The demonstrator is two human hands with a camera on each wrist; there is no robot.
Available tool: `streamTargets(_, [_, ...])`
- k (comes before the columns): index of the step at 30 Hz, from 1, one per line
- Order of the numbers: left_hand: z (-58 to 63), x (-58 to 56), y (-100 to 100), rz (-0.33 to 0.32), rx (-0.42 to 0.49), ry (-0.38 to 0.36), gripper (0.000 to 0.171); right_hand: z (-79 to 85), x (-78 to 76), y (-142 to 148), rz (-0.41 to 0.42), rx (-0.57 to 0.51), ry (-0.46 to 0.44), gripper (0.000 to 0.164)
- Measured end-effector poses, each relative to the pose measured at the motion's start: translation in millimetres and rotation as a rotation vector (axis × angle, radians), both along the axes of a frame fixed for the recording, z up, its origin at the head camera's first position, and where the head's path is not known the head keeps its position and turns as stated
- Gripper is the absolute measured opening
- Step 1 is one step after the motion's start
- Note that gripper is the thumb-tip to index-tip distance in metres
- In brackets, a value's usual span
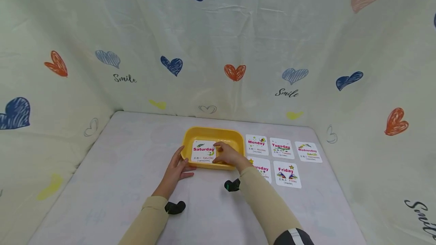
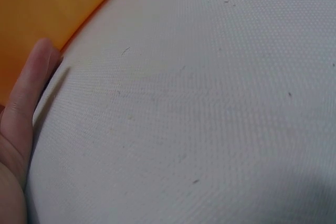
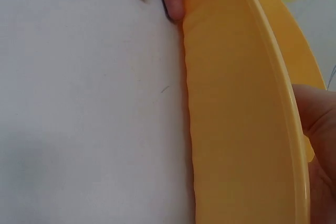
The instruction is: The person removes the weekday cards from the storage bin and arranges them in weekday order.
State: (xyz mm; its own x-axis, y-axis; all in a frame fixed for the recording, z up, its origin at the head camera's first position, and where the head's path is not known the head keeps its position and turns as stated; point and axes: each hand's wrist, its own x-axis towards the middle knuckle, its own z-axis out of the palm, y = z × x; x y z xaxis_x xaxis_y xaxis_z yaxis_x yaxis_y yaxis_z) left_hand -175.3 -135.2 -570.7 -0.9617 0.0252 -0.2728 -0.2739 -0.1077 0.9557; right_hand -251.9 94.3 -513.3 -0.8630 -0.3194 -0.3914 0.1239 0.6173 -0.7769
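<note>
A yellow tray (image 1: 235,136) stands on the table. Inside it, toward the left, is a white card printed "Saturday" (image 1: 203,155). My right hand (image 1: 229,157) reaches over the tray's front rim, its thumb and fingers pinching the card's right edge. In the right wrist view, that hand (image 3: 321,129) shows behind the tray wall (image 3: 239,103); the card is hidden there. At the tray's front left corner, my left hand (image 1: 175,170) touches the outside with fairly straight fingers. One of its fingers (image 2: 31,77) lies against the orange-looking wall (image 2: 58,3) in the left wrist view.
Right of the tray lie cards printed "Monday" (image 1: 257,149), "Tuesday" (image 1: 282,152), "Wednesday" (image 1: 308,155) and "Friday" (image 1: 287,179). Another card (image 1: 263,165), ending "ursday", is partly covered by the right arm. A heart-printed curtain (image 1: 204,93) encloses the white table (image 1: 136,154).
</note>
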Motion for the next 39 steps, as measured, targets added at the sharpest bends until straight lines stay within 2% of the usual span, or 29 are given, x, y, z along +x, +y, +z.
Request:
streamTargets(9, [2.9, 1.3, 3, -0.002, -0.009, -0.008, 0.056, -4.7, -13.1, 3, 0.065, 0.069, -0.031, 0.072])
streamTargets(24, [2.1, 0.7, 0, 0.003, -0.022, -0.008, 0.056, -5.2, -15.6, -5, -0.009, 0.058, -0.062, 0.083])
streamTargets(31, [2.4, 1.6, 2, -0.002, -0.028, -0.018, 0.057, -11.7, -21.4, -8, -0.023, 0.150, -0.030, 0.088])
streamTargets(39, [3.6, 1.2, 1, 0.000, -0.034, -0.011, 0.056, -14.7, -27.4, -6, -0.032, 0.149, -0.019, 0.089])
